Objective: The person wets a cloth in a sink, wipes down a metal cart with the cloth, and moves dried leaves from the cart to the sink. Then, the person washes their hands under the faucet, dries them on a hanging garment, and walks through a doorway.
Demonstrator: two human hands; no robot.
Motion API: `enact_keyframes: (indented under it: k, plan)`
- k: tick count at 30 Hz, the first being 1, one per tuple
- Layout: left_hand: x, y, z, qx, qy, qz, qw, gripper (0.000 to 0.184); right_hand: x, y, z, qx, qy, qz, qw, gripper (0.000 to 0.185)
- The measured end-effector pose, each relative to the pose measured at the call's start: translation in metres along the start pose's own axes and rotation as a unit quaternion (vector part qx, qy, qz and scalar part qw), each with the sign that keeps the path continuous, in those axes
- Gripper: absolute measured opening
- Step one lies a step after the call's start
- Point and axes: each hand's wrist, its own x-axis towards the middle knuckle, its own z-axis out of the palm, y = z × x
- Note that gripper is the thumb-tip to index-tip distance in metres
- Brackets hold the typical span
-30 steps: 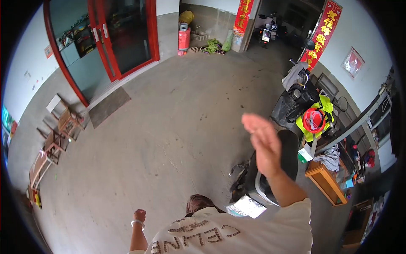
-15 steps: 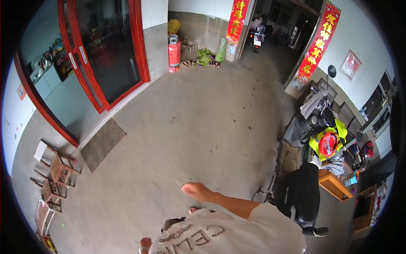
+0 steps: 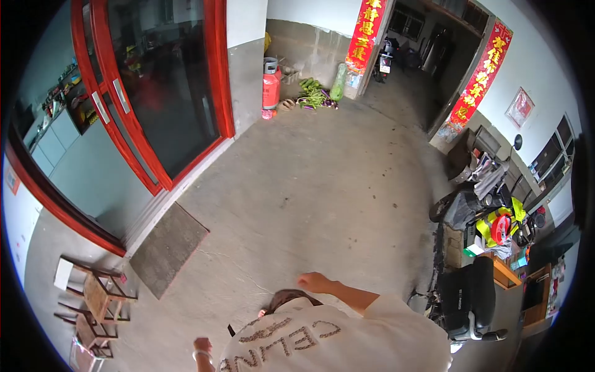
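My right hand (image 3: 314,282) is out in front of me at the lower middle, over the concrete floor (image 3: 297,204). Its fingers look loosely curled and nothing shows in them. Lower and to the left is my left hand (image 3: 202,344), also curled, with a pale band (image 3: 201,354) around the wrist. No object shows in it. Neither hand touches anything around it. Between them is my light shirt (image 3: 347,335) with dark lettering, and below its front edge a bit of my foot shows.
Wooden chairs (image 3: 96,294) stand at left, near a grey doormat (image 3: 168,249) by red-framed sliding doors (image 3: 127,118). Ahead are a red gas cylinder (image 3: 271,92) and green vegetables (image 3: 313,93). At right stands a scooter (image 3: 468,291), with a yellow vest (image 3: 496,223) beyond. An open doorway (image 3: 415,68) is at the back.
The room has shifted rightward and down in view, and the sliding doors and chairs look larger. My right hand appears farther right; my left hand has risen slightly and moved a little left.
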Motion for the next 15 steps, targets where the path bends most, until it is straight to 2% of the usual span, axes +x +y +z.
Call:
enact_keyframes:
  k: [1,2,3,4,5,6,7,8,9,10,12,13,14,15]
  plan:
    - [0.045,-0.028,-0.026,-0.141,-0.007,-0.071,0.988,0.027,0.013,0.006,-0.002,0.005,0.003,0.033,0.999,0.023]
    - [0.082,-0.051,-0.044,-0.225,0.156,-0.047,0.961,0.028,0.028,0.018,0.001,-0.016,0.022,0.059,0.998,0.023]
    - [0.132,-0.072,-0.059,0.062,0.214,-0.006,0.975,0.013,0.044,0.033,0.008,-0.039,0.035,0.078,0.996,0.025]
    - [0.167,-0.080,-0.110,-0.006,0.153,-0.037,0.988,0.026,0.054,0.042,0.009,0.012,0.085,0.048,0.995,0.024]
    - [0.191,-0.086,-0.154,-0.147,0.153,-0.083,0.974,0.028,0.070,0.051,0.010,-0.034,0.063,0.061,0.996,0.024]
    - [0.193,-0.064,-0.233,-0.149,0.196,-0.090,0.965,0.028,0.091,0.068,0.018,-0.048,0.054,0.093,0.993,0.023]
    - [0.234,-0.082,-0.246,-0.264,0.228,-0.138,0.927,0.028,0.112,0.070,0.017,-0.053,0.021,0.135,0.989,0.023]
    - [0.265,-0.095,-0.279,-0.240,0.200,-0.106,0.944,0.028,0.141,0.079,0.019,-0.037,-0.018,0.164,0.986,0.025]
    - [0.294,-0.108,-0.298,-0.257,0.204,-0.125,0.936,0.026,0.172,0.084,0.018,-0.021,-0.055,0.198,0.979,0.027]
    - [0.325,-0.115,-0.322,-0.276,0.214,-0.137,0.927,0.025,0.209,0.095,0.010,-0.055,-0.069,0.155,0.984,0.027]
    - [0.362,-0.129,-0.379,-0.261,0.172,-0.179,0.933,0.025,0.274,0.104,0.002,-0.112,-0.096,0.085,0.985,0.029]
    - [0.376,-0.139,-0.404,-0.245,0.191,-0.175,0.934,0.025,0.320,0.101,-0.004,-0.104,-0.136,0.157,0.973,0.029]
    - [0.390,-0.150,-0.428,-0.228,0.211,-0.169,0.936,0.026,0.360,0.075,-0.026,-0.118,-0.138,0.191,0.965,0.029]
    - [0.406,-0.162,-0.456,-0.211,0.232,-0.160,0.936,0.027,0.394,0.047,-0.046,-0.077,-0.055,0.164,0.982,0.030]
